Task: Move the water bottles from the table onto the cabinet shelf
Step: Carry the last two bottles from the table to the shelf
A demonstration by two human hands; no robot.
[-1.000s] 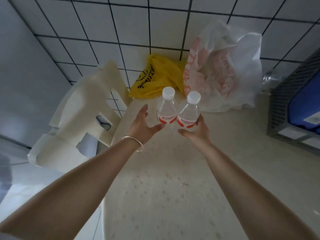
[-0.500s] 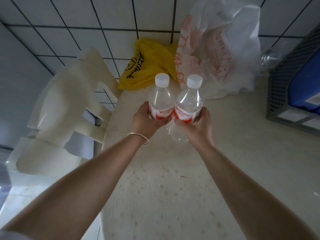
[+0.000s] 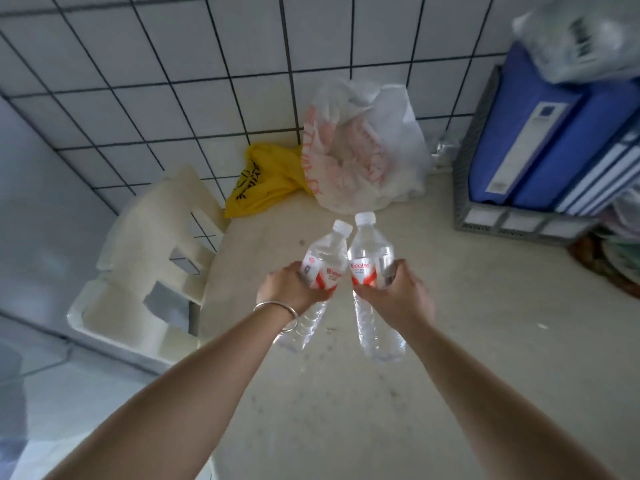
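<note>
Two clear water bottles with white caps and red-and-white labels are held above the beige table [image 3: 467, 323]. My left hand [image 3: 289, 289] grips the left bottle [image 3: 325, 258] around its label; a thin bracelet sits on that wrist. My right hand [image 3: 398, 296] grips the right bottle [image 3: 369, 258] at its label. Both bottles are lifted off the table and tilt away from me, their caps nearly touching. No cabinet shelf is in view.
A yellow bag [image 3: 263, 185] and a white plastic bag with red print [image 3: 360, 150] lie at the table's far edge against the tiled wall. A grey file rack with blue binders [image 3: 540, 150] stands at the right. A cream plastic chair [image 3: 149, 258] stands left of the table.
Both hands closed on the bottles and lifted them off the table toward me. The view has pulled back and swung right, showing the binders.
</note>
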